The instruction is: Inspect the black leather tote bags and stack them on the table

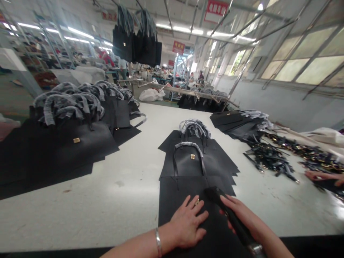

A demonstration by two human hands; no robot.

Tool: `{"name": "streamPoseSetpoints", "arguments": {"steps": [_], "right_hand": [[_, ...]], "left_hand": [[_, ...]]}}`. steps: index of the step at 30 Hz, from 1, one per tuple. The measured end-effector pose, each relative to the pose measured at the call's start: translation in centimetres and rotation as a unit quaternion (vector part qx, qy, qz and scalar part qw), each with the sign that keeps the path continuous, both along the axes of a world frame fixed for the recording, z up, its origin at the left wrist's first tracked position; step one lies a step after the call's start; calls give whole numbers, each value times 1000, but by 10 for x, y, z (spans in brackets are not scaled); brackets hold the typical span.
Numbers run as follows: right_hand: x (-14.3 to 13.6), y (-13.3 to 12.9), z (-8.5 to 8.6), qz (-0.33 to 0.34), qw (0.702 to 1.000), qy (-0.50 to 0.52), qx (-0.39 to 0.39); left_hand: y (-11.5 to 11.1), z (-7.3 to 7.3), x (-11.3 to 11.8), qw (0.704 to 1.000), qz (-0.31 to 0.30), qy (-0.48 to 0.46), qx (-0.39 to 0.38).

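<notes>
Head view: left hand (188,221) lying flat and splayed, holding nothing, apparently steadying nearest black bag (169,199) on white table (129,200); right hand (243,211) gripping black handheld tool (236,224), nose pointing across bag, presumably for close aim.

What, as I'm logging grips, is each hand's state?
Left hand: open, spread on a flat black bag.
Right hand: closed, holding a long black tool.
</notes>
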State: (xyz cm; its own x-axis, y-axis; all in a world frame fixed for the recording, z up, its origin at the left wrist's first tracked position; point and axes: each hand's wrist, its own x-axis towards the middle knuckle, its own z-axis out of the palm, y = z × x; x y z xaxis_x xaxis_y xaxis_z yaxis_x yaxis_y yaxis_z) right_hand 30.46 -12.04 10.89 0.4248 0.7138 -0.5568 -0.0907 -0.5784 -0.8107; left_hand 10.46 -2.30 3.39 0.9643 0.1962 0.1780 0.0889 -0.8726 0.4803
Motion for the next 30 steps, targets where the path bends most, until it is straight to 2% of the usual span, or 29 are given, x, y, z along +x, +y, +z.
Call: {"name": "streamPoseSetpoints", "arguments": {"steps": [5,8,10,13,16,21,26,30], "right_hand": [[1,19,-1,-64,995,-54,51],[3,24,11,-112,981,-115,107],[1,19,21,-111,979,-127,113],[-13,12,28,-51,992,-91,70],[-38,11,23,39,998,-42,20],[-73,34,14,137,990,9,-6],[-86,67,7,168,985,31,9],[-86,74,5,174,984,32,-4]], "left_hand": [[3,1,0,1000,-16,10,17],[2,1,0,999,-9,7,38],[0,0,0,998,-4,-9,58],[-2,-5,1,994,-36,-40,93],[-3,-13,5,986,-97,-61,120],[-3,-24,14,983,-122,-57,122],[-1,-21,17,985,-116,-49,120],[0,-18,16,982,-116,-70,130]]}}
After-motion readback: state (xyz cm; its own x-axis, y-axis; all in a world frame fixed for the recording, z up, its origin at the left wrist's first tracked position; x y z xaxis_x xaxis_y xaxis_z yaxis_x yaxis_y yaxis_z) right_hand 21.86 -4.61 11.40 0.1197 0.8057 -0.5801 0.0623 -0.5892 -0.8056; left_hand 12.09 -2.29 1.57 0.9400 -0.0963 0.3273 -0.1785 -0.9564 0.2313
